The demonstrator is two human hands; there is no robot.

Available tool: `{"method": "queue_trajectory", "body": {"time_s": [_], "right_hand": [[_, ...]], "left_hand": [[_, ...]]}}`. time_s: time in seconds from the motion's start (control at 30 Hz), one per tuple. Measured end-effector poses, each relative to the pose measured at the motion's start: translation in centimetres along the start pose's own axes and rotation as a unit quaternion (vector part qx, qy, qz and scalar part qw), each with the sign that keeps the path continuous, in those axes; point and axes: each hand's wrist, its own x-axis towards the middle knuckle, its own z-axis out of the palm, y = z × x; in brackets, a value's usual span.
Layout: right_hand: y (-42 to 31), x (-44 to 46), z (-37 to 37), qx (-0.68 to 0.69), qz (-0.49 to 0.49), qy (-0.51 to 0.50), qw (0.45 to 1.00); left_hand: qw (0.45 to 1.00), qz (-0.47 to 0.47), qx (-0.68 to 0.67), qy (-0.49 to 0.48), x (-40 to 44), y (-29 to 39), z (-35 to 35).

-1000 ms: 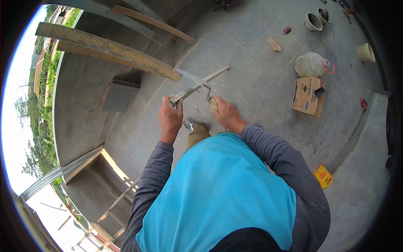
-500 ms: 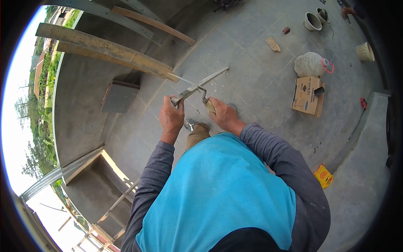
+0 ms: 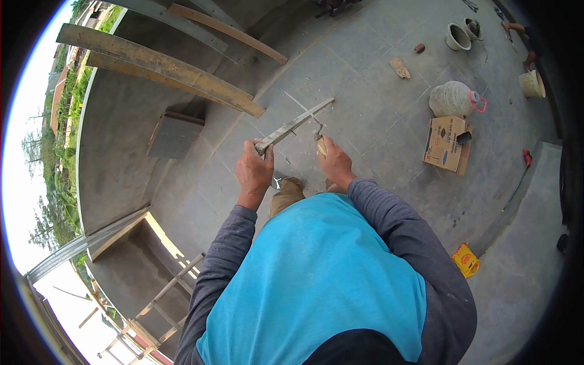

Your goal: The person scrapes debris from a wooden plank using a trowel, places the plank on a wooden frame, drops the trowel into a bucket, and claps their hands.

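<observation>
Floor (image 3: 377,125) — left hand (image 3: 255,168), one strip (image 3: 283,133) — right hand (image 3: 336,162), one trowel (image 3: 320,144)

1. The floor (image 3: 389,152) was grey and tiled.
2. A plain grey wall (image 3: 115,140) rose at the left.
3. Past its edge, green trees (image 3: 66,161) stood against a bright white sky (image 3: 27,134).
4. Soft daylight lit both floor and wall.

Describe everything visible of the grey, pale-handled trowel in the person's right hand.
The grey, metal-looking trowel has a thin, bent neck and a pale-brown, wood-looking handle, partly hidden by the bare right hand gripping it. Its narrow-looking blade, seen nearly edge-on, points up and left in the view, crossing a long, straight, greyish strip; whether they touch is unclear.
</observation>
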Motion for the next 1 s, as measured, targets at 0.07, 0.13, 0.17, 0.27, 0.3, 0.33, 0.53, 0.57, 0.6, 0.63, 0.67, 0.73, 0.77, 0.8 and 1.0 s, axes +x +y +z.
{"method": "queue_trajectory", "body": {"time_s": [0.07,0.13,0.17,0.27,0.3,0.33,0.53,0.57,0.6,0.63,0.67,0.73,0.77,0.8,1.0], "right_hand": [[1.2,0.3,-1.1,-0.077,0.005,-0.013,0.997],[2.3,0.8,-1.0,-0.135,0.040,-0.036,0.989],[3.3,1.1,-0.4,-0.185,0.026,-0.040,0.982],[3.4,1.0,-0.2,-0.227,0.005,-0.058,0.972],[3.4,0.8,-0.4,-0.224,0.003,-0.067,0.972],[4.0,0.7,0.2,-0.222,0.004,-0.069,0.973],[5.4,0.9,-0.5,-0.233,-0.062,-0.053,0.969],[5.5,1.0,-0.3,-0.232,-0.041,-0.053,0.970],[5.4,1.2,-0.3,-0.231,-0.022,-0.053,0.971],[5.2,1.3,-0.3,-0.231,-0.024,-0.051,0.971],[4.9,1.2,-0.3,-0.232,-0.045,-0.049,0.971],[5.0,0.8,-0.1,-0.232,-0.063,-0.052,0.969],[5.3,1.0,-0.1,-0.226,-0.041,-0.050,0.972],[5.1,1.3,-0.4,-0.219,-0.021,-0.049,0.974],[4.8,0.7,-1.2,-0.208,-0.082,-0.041,0.974]], "left_hand": [[1.000,-0.006,0.000,-0.010,-0.7,0.0,0.1],[1.000,0.002,-0.001,-0.016,-0.3,0.0,0.2],[1.000,0.003,-0.001,-0.013,-0.1,0.1,0.3],[1.000,0.011,0.005,-0.004,-0.1,0.0,0.1],[1.000,0.007,0.006,-0.006,-0.2,0.0,0.1],[1.000,0.004,0.006,-0.010,-0.4,0.0,0.1],[0.999,-0.031,0.028,-0.006,-0.8,-1.7,0.1],[0.999,-0.029,0.026,-0.007,-0.9,-1.7,0.2],[0.999,-0.035,0.022,-0.003,-0.9,-1.7,0.4],[0.999,-0.040,0.019,0.002,-0.7,-1.7,0.4],[0.999,-0.040,0.019,0.006,-0.4,-1.8,0.3],[0.999,-0.042,0.015,-0.006,-0.4,-1.9,0.1],[0.999,-0.041,0.013,-0.005,-0.3,-1.7,0.1],[0.999,-0.036,0.018,-0.003,-0.2,-1.5,0.2],[0.999,-0.041,0.016,0.004,0.1,-1.7,0.1]]}}
